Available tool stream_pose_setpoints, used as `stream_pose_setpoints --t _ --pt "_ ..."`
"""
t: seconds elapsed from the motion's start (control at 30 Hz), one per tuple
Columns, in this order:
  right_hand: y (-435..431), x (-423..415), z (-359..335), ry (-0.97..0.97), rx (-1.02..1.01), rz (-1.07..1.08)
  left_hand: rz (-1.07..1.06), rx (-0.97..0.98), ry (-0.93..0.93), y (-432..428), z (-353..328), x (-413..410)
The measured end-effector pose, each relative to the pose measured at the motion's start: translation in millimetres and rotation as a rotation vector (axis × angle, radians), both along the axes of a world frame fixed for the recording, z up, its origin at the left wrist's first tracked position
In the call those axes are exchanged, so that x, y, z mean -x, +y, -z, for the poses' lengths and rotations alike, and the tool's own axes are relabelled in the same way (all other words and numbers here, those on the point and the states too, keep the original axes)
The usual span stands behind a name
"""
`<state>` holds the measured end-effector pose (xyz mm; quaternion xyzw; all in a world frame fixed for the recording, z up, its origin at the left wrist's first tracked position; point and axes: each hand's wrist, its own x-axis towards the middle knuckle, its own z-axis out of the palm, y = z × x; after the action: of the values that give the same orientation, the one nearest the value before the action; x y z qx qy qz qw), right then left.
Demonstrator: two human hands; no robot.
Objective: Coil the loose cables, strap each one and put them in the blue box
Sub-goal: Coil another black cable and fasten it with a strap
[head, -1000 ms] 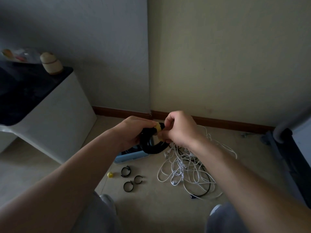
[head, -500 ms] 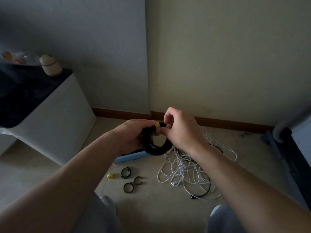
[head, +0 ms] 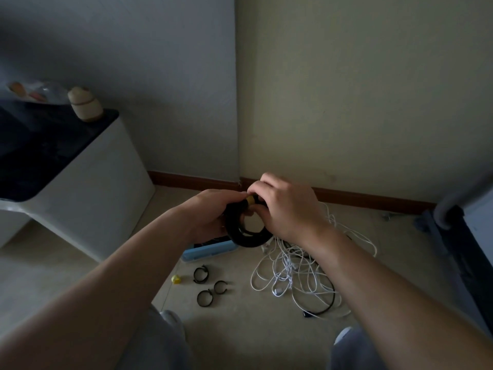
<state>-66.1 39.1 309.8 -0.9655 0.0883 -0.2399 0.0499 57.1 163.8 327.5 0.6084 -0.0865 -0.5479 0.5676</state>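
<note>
We find the cable tangle [head: 290, 271] right of the box [head: 210, 249]. The straps [head: 200, 281] lie before it, the cabinet [head: 88, 198] left.

White cabinet [head: 88, 182] at left; beige jar [head: 85, 104] on its dark top [head: 40, 145]; brown skirting [head: 373, 200] at wall [head: 346, 89] foot.

The coiled cable [head: 246, 237] is plain black, and the strap [head: 251, 202] around its top is yellow. The box [head: 210, 250] is light blue. The loose cables [head: 289, 271] heaped on the floor [head: 240, 332] are white, with one black cable [head: 330, 299] among them. Three loops [head: 200, 273] are black, and a small piece [head: 175, 279] beside them is yellow. The floor is plain beige, the skirting board [head: 192, 180] reddish brown. The table [head: 88, 198] is white with a black top.
</note>
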Motion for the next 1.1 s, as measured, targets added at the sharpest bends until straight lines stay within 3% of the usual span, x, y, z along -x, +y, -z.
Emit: stream_pose_setpoints --t 0.3,0.83,0.97,1.1 --pt "-3.0 -1.5 -3.8 0.04 -0.222 0.067 -0.066 -0.057 -0.225 -3.5 6.1 -1.2" --pt "-9.6 5.3 -9.9 0.095 -0.389 0.17 -0.12 -0.008 -0.052 -11.6 6.9 0.6" --pt "-8.4 2.9 -5.3 0.103 -0.642 0.257 -0.155 -0.014 -0.045 -10.9 5.1 -0.8" --pt "2.3 -0.5 -7.4 0.181 -1.031 0.389 -0.197 -0.014 -0.186 -7.8 5.9 -0.7"
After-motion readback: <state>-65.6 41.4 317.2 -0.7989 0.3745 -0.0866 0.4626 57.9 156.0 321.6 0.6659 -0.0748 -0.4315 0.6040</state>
